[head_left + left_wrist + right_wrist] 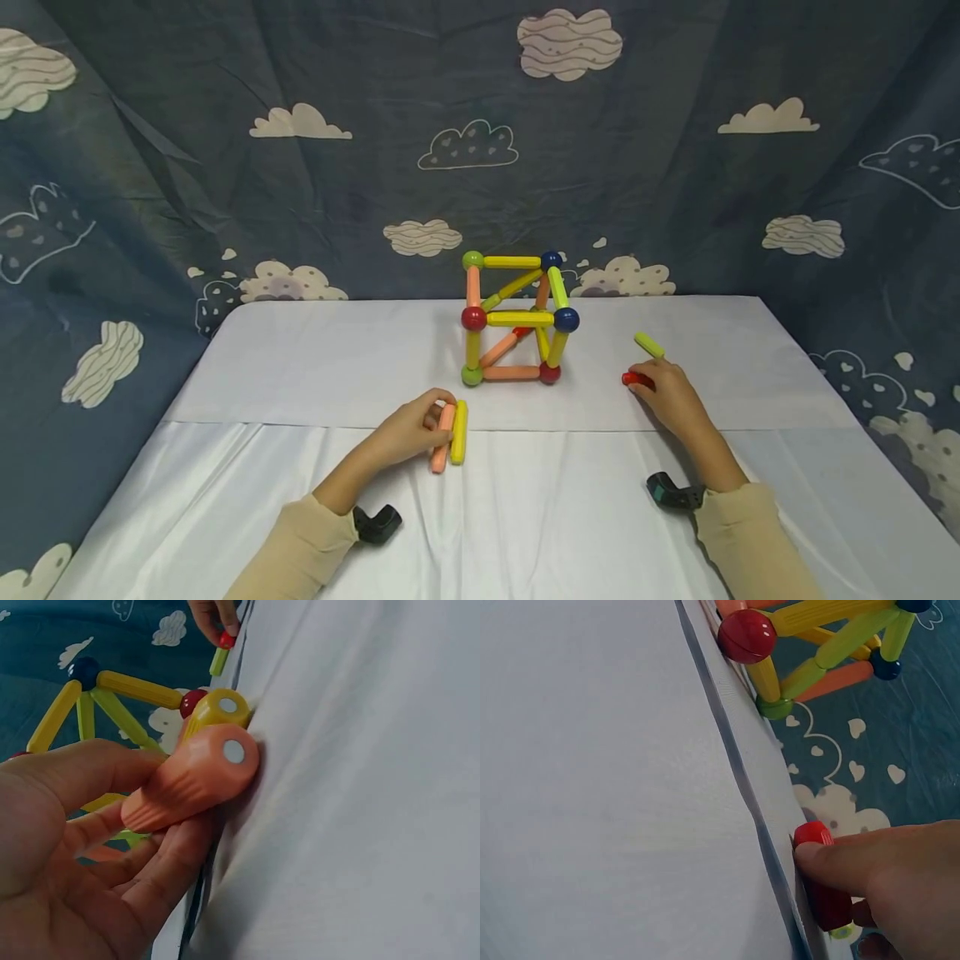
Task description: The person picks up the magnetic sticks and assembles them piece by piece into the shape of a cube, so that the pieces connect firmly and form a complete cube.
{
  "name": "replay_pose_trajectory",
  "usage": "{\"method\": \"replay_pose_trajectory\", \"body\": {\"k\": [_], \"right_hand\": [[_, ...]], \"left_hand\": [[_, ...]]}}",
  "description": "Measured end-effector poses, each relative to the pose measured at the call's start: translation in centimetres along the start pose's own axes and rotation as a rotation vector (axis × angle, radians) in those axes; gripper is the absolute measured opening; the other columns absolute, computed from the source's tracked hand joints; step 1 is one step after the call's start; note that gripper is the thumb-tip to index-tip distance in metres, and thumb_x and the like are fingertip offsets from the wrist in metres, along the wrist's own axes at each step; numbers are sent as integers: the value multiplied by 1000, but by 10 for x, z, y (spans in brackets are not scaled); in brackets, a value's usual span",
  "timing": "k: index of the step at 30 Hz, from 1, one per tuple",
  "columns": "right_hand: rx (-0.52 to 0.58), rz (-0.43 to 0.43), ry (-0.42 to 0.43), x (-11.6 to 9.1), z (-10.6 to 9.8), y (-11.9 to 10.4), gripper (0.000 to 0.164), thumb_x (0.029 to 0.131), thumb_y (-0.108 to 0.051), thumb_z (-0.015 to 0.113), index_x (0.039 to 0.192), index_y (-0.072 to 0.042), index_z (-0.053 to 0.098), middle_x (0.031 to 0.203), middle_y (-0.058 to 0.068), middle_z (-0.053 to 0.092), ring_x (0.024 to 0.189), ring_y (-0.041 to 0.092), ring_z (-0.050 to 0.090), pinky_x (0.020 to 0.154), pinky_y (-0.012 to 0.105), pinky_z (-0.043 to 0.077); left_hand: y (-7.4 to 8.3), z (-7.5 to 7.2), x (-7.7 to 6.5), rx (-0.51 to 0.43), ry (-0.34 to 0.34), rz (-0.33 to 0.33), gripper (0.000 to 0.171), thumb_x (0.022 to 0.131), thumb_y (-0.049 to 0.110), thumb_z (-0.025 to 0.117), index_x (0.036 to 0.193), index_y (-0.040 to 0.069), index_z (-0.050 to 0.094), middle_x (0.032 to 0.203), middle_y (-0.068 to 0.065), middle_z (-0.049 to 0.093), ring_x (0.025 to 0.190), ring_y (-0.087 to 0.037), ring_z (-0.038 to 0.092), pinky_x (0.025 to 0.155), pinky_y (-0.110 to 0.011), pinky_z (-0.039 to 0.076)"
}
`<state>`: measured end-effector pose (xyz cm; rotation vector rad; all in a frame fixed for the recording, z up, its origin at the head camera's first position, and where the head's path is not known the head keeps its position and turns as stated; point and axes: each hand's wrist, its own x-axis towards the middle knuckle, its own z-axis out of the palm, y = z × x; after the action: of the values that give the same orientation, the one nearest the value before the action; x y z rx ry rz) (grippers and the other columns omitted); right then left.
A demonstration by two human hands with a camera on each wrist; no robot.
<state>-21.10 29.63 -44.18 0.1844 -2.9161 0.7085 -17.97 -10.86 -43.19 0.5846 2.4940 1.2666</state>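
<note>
My left hand [411, 427] pinches an orange magnetic rod [447, 415] between thumb and fingers. A yellow magnetic rod [459, 433] lies right alongside it, to its right. In the left wrist view the orange rod [196, 771] shows a round silvery spot on its end, and the yellow rod [217, 707] sits just behind. Over on the right, my right hand [671, 398] holds a short red rod [634, 379] with thumb and fingers, low at the tabletop. The thumb covers part of that red rod [829, 901] in the right wrist view. A lime green rod [648, 344] lies just beyond the right hand.
A cube-like frame of magnetic rods and balls [521, 319] stands farther back, between the two hands. White cloth [540, 508] covers the table, with a seam running across it. Behind hangs a dark blue curtain [360, 192] printed with clouds.
</note>
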Motion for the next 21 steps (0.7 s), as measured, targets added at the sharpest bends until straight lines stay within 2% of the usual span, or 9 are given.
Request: {"method": "replay_pose_trajectory", "body": {"k": [2,5,9,13,16,21], "right_hand": [[-20,7,-14,0,-1,-2,29,82,-7,65,108,6,59,104,23,55,98,39,47,86,53,38],[-25,3,-17,0,-3,-11,32,81,-9,66,109,4,59,106,22,55,98,37,47,85,51,39],[35,-68,0,-1,-7,-34,35,80,-11,68,112,1,58,106,17,57,89,30,48,76,44,44],[83,-177,13,-3,-10,-64,33,79,-12,70,108,-3,60,96,8,60,77,22,47,62,32,43],[110,-252,29,-4,-10,-85,29,78,-14,70,105,-6,62,90,2,59,73,17,45,57,27,41],[149,-366,68,1,3,-109,29,77,-10,72,104,-6,62,86,1,58,68,15,46,52,24,40]], "left_hand": [[2,-2,-1,-43,30,-21,38,82,13,64,116,15,49,97,-3,56,76,-13,54,63,-28,45],[5,-6,-1,-97,112,-29,40,82,11,64,119,14,50,102,-5,56,81,-15,56,66,-30,46],[10,-12,-1,-157,229,-7,41,82,10,64,122,10,51,106,-4,57,88,-16,56,70,-30,47],[16,-17,-2,-227,311,73,37,83,9,65,118,6,53,108,-7,57,95,-20,57,77,-30,48],[23,-19,-4,-276,339,151,34,83,6,64,115,3,53,109,-12,56,98,-25,57,80,-29,48],[45,-20,-12,-281,387,269,29,81,-4,62,109,-5,53,103,-17,57,98,-29,56,78,-31,49]]}}
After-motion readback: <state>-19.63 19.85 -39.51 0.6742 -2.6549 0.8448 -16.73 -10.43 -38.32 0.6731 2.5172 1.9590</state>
